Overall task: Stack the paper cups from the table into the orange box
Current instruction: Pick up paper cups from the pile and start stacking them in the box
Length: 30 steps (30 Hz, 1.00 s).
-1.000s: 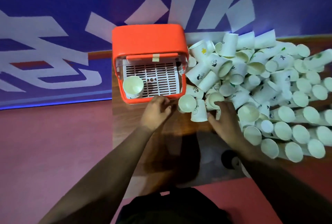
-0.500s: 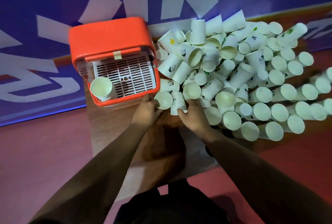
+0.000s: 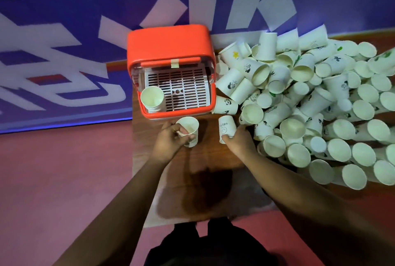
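Left hand (image 3: 168, 141): fingers curled round 1 paper cup (image 3: 189, 130), held upright with its mouth up, just in front of the near wall of the orange box (image 3: 168, 41). The fingers cover part of the cup's near side, so the exact finger placement cannot be confirmed.

Right hand (image 3: 239, 141): clamped on the lower end of a 2nd cup (image 3: 226, 129), which stands closed end up. Its mouth is hidden behind the fingers. The cup bears black lettering (too small and skewed to read with confidence). The 2 hands are apart, with bare desk (image 3: 203, 159) between them.

Orange box: at the far left corner of the desk, open toward the camera, with a white slatted grate (image 3: 183, 88) as its floor. A stack of cups (image 3: 152, 99) stands in the near left corner of the box; only the top cup's mouth and a few rims below it show, so no count can be given. A strip of tape (image 3: 175, 64) sits on the box's upper bar.

Cup pile (image 3: 299, 99): loose cups, mostly lying on their sides, cover the right side of the desk from far edge to near edge. The pile is cut off at the right frame edge, and lower cups are buried.

The desk's near edge is partly hidden by the person's dark clothing (image 3: 203, 248).
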{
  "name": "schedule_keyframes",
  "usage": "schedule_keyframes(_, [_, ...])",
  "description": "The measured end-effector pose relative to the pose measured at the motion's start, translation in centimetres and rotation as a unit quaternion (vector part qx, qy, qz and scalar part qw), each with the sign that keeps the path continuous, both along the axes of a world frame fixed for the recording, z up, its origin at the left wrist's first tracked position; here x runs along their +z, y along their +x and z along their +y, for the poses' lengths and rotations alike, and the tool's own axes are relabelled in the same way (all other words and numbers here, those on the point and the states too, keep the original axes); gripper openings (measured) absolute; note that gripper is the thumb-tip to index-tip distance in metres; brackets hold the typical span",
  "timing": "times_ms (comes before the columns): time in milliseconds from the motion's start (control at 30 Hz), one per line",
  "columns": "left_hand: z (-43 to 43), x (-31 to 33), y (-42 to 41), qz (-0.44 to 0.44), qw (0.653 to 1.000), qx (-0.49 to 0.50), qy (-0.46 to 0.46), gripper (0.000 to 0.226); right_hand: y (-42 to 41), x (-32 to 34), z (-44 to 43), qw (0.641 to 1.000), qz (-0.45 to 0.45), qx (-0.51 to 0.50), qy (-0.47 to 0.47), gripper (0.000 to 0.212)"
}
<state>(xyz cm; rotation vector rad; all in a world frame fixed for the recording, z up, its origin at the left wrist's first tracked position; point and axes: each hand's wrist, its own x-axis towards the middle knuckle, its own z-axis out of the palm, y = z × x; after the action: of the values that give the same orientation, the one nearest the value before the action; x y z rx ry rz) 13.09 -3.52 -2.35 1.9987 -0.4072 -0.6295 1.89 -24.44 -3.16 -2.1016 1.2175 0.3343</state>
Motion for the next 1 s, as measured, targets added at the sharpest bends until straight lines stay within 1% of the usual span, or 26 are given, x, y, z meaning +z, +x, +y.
schedule_keyframes(100, [1.7, 0.9, 0.2, 0.01, 0.998, 0.035, -0.05, 0.042, -0.5, 1.1, 0.5, 1.0, -0.012, 0.016, 0.014, 0.058])
schedule_keyframes(200, [3.7, 2.1, 0.9, 0.0, 0.995, 0.057, -0.083, 0.064, -0.3, 3.0, 1.3, 0.997, -0.061, 0.032, 0.017, 0.057])
schedule_keyframes(333, [5.8, 4.2, 3.1, -0.025, 0.993, 0.081, -0.085, 0.076, 1.9, 6.7, 2.7, 0.989, -0.134, 0.049, 0.037, 0.056])
schedule_keyframes(467, [7.1, 6.4, 5.7, -0.04, 0.986, 0.129, -0.099, 0.072, 5.2, 9.7, 4.7, 0.98, -0.181, 0.066, 0.058, 0.057])
schedule_keyframes(500, [7.3, 6.7, 6.4, -0.038, 0.984, 0.14, -0.107, 0.07, 5.9, 10.1, 5.2, 0.977, -0.194, 0.065, 0.061, 0.052])
schedule_keyframes(567, [7.5, 7.1, 7.8, -0.034, 0.982, 0.146, -0.112, 0.067, 7.1, 10.9, 6.0, 0.973, -0.217, 0.058, 0.058, 0.032])
schedule_keyframes(633, [7.3, 7.1, 9.0, -0.035, 0.984, 0.139, -0.11, 0.067, 7.9, 11.5, 6.7, 0.97, -0.235, 0.044, 0.051, 0.029])
schedule_keyframes(767, [6.1, 6.5, 10.7, -0.047, 0.99, 0.112, -0.075, 0.073, 9.1, 11.5, 7.2, 0.962, -0.268, 0.011, 0.044, 0.024])
schedule_keyframes(900, [5.3, 5.1, 11.8, -0.071, 0.994, 0.086, -0.021, 0.078, 9.8, 11.2, 7.6, 0.962, -0.266, -0.018, 0.059, 0.055])
schedule_keyframes(967, [4.9, 4.5, 12.0, -0.091, 0.993, 0.067, 0.02, 0.076, 10.1, 11.0, 7.6, 0.964, -0.263, -0.016, 0.044, 0.065])
schedule_keyframes(1000, [4.8, 4.2, 12.1, -0.096, 0.993, 0.055, 0.038, 0.075, 10.3, 11.0, 7.7, 0.964, -0.261, -0.016, 0.037, 0.066])
